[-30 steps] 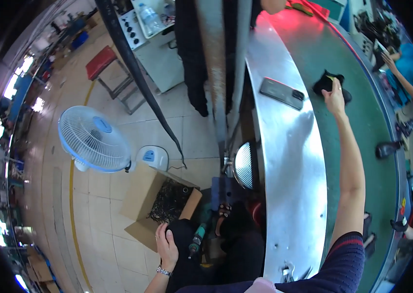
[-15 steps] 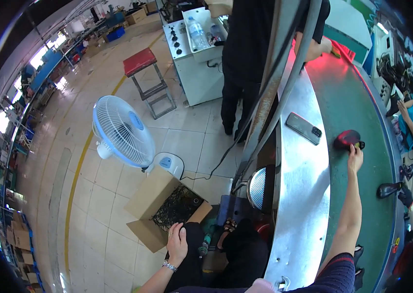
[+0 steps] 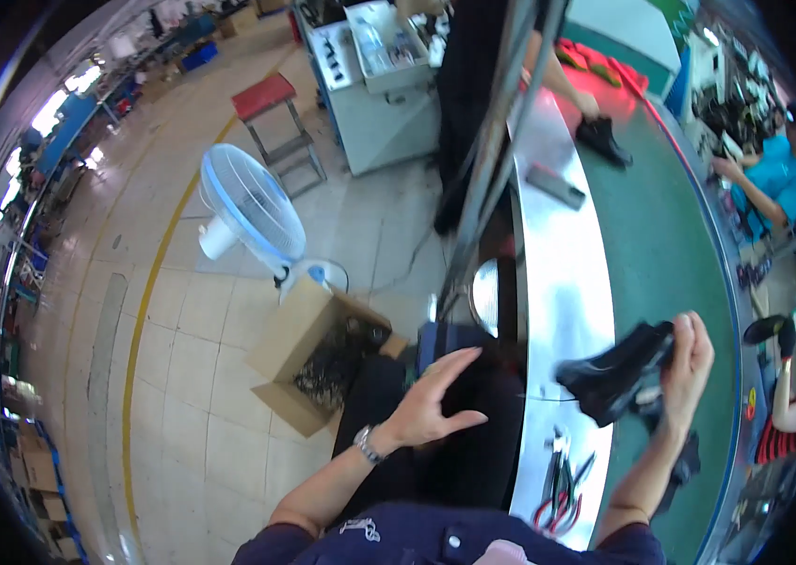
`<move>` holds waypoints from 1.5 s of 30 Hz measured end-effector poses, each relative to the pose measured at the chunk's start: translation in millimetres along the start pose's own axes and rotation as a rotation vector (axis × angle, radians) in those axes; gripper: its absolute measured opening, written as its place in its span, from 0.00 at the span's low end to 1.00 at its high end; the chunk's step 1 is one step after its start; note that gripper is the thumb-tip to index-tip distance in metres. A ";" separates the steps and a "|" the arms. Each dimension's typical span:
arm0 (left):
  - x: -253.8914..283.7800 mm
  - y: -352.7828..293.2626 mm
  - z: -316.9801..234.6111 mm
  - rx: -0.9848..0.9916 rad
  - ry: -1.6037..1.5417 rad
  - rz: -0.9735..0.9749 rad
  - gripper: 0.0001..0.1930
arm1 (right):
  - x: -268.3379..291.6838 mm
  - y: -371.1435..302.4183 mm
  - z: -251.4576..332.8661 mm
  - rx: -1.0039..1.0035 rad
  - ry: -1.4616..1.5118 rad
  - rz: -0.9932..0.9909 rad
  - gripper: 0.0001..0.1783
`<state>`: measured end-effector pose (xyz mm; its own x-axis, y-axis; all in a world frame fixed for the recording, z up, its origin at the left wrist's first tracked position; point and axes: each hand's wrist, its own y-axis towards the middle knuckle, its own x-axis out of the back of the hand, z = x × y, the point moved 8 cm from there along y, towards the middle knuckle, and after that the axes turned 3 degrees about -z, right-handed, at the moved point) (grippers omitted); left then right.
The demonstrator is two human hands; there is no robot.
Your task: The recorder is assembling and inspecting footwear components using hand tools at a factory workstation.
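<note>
Black, rounded shoe (image 3: 616,370) is gripped in the right hand's fingers (image 3: 683,341), extending leftward from them, long axis roughly toward the farther left hand (image 3: 424,411), empty, thumb and fingers spread wide.

Metal ledge (image 3: 572,273): passage afforded between the phone (image 3: 556,186) and the hand tools (image 3: 560,478), by which the near stretch is obstructed. Ledge's belt-side edge: overhung by a black shoe (image 3: 619,372), held in the right hand (image 3: 688,372). Green belt (image 3: 652,235): lane left beyond that shoe (narrowed farther up by a second shoe (image 3: 603,141)). Ledge's left flank: partly barred by metal posts (image 3: 490,179).
</note>
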<state>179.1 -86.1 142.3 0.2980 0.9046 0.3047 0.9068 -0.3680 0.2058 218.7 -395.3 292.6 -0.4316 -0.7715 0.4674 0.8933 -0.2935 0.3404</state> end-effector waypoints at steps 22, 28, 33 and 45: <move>-18.6 -128.9 19.6 0.264 -0.840 -0.046 0.57 | -104.6 -171.7 -100.7 -0.073 -0.525 0.349 0.26; 42.5 -168.8 65.2 0.664 -0.547 -0.196 0.42 | -38.4 -260.6 -184.0 -0.299 -0.969 0.354 0.31; 50.1 -159.9 74.0 0.905 -0.594 -0.163 0.26 | -28.0 -266.2 -200.5 -0.304 -0.819 0.305 0.28; 18.1 -94.8 76.2 0.771 -0.542 -0.050 0.40 | -119.8 -222.2 -47.9 -0.967 0.547 0.647 0.34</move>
<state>121.3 -18.5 57.4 0.1756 0.9635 -0.2020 0.8117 -0.2578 -0.5241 77.9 -264.6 121.9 0.0144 -0.9889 -0.1477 0.7461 0.1090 -0.6568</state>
